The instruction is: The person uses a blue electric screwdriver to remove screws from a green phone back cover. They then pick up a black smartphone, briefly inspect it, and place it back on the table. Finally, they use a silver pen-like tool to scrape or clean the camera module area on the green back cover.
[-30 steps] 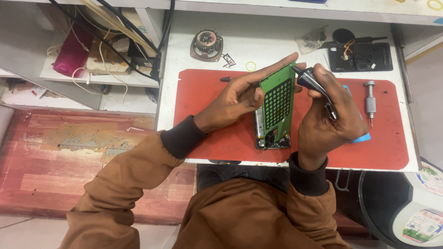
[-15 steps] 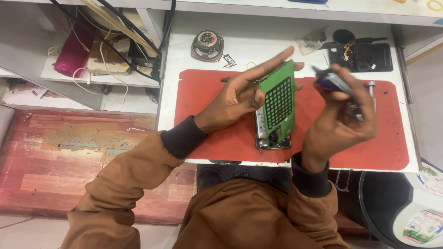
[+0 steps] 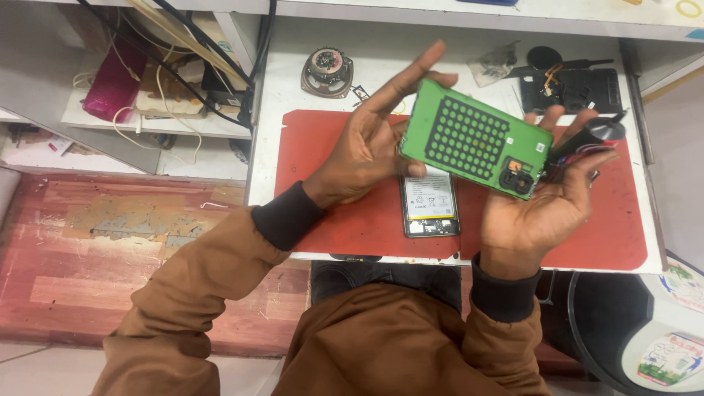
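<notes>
My left hand [image 3: 363, 150] grips the left end of a green phone back cover [image 3: 469, 139], which has a grid of round dots on its inner face, and holds it lifted and tilted above the mat. My right hand [image 3: 539, 213] is palm up under the cover's right end, near the camera cutout. A dark tool with a silver cap [image 3: 595, 136] lies across its fingers. Below the cover, the opened phone body [image 3: 430, 205] lies flat on the red mat [image 3: 330, 198] with its battery showing.
A small round speaker [image 3: 327, 71] and black phone parts with wires [image 3: 579, 88] lie on the white table behind the mat. Cables and a pink object [image 3: 110, 81] sit on the left shelf. A round white container [image 3: 671, 345] stands at the lower right.
The green cover has come off the phone body, which now lies on the mat. My left hand has swung the cover up and rightwards, and my right hand has opened beneath it.
</notes>
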